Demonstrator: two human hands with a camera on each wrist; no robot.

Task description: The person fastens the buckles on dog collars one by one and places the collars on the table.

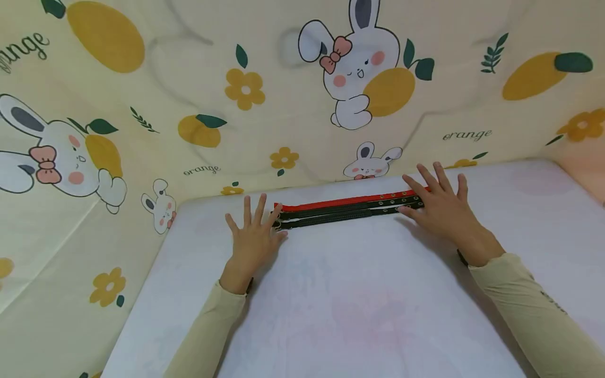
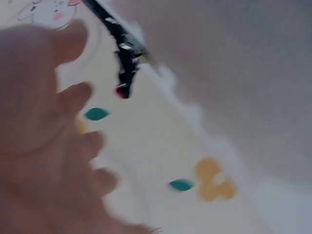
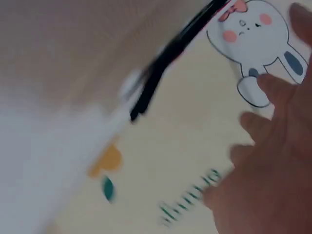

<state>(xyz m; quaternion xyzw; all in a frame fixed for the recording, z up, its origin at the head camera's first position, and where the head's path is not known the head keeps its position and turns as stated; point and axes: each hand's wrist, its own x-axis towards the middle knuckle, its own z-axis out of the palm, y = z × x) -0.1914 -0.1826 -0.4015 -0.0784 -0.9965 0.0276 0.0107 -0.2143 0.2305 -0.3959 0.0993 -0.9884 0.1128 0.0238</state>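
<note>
Belts: a black studded belt [image 1: 347, 212] lies lengthwise near the far edge of the white table [image 1: 331, 304], with a red strip [image 1: 345, 202] running along its far side, touching it.
Your left hand: your left hand [image 1: 252, 236] lies flat, palm down, fingers straight and fanned apart. Its outer fingertips touch the belt's left end, beside the buckle [image 1: 279, 223].
Your right hand: your right hand [image 1: 437, 205] is spread flat too, fingers straight. It covers the belt's right end and presses it onto the table.
Span: the belt runs straight between your two hands, one hand at each end.
Grip: neither hand curls round or pinches anything.
Wrist views: both are blurred. The left wrist view shows the belt's end [image 2: 124, 58] just beyond your open fingers [image 2: 73, 92]. The right wrist view shows the dark belt [image 3: 165, 63] apart from your fingers [image 3: 258, 122]; contact cannot be told there.
Backdrop: a cream cloth [image 1: 189, 79] printed with rabbits and oranges stands just behind the table.
Sleeves: beige sleeves [image 1: 543, 310] reach your wrists.
</note>
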